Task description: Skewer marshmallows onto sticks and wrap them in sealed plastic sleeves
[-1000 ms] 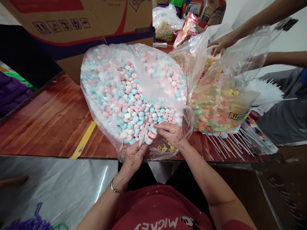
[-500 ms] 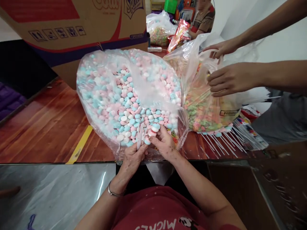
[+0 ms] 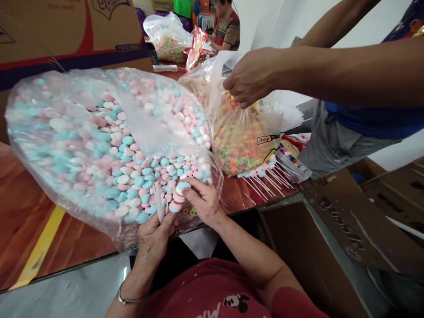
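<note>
A big clear plastic bag [image 3: 66, 145] full of pink, blue and white round candies lies open on the wooden table [image 3: 20, 221]. At its mouth my left hand [image 3: 155, 236] is closed around a bunch of thin white sticks [image 3: 159, 205]. My right hand [image 3: 203, 201] pinches a short stack of candies [image 3: 177, 196] threaded on one of those sticks. Both hands are close together at the table's near edge.
Another person's hand [image 3: 251, 77] reaches into a second bag of colourful ring candies [image 3: 241, 141] at the right. Finished candy sticks [image 3: 261, 179] lie beside it. A large cardboard box [image 3: 73, 31] stands behind. An open carton [image 3: 331, 238] sits at lower right.
The view has swung to the right, so the bags sit further left in frame. The other person's hand moved over and into the ring-candy bag. My hands keep holding sticks and candies.
</note>
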A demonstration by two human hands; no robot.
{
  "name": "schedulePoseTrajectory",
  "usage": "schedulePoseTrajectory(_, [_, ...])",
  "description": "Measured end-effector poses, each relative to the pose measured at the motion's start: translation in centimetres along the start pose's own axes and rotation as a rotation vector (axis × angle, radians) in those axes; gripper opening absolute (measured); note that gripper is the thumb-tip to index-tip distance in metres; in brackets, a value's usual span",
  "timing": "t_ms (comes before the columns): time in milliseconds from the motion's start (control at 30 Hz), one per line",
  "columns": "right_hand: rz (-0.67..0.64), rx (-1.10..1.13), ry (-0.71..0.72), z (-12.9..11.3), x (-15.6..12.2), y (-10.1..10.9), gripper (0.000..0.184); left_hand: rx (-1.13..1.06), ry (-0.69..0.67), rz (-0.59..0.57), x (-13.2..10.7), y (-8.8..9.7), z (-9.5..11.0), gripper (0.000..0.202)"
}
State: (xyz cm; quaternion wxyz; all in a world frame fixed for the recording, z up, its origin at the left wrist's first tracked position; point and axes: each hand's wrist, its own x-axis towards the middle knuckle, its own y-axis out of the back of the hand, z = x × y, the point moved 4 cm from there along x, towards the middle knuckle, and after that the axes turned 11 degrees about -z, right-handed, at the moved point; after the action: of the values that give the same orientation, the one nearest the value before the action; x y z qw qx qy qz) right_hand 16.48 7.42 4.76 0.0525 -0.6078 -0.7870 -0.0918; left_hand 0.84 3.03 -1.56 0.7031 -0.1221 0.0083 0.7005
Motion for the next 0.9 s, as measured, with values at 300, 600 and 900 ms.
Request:
schedulePoseTrajectory(300, [-0.044,0.211,-0.004,0.2,-0.7,-2.0,0.056,-0.003,-0.042,-0.063,-0.3,-1.4,1.3,0.034])
schedulePoseTrajectory(600, [0.226,-0.218,-0.046,-4.1,-4.2,7.4,0.041,-0.083,-0.026,-0.029,-0.2,-0.8,2.5,0.037])
schedulePoseTrajectory(900, [-0.024,-1.161,-0.379,0.5,-5.1,10.8,0.035,-0.325,-0.023,0.004,1.0,-0.5,4.0,0.04])
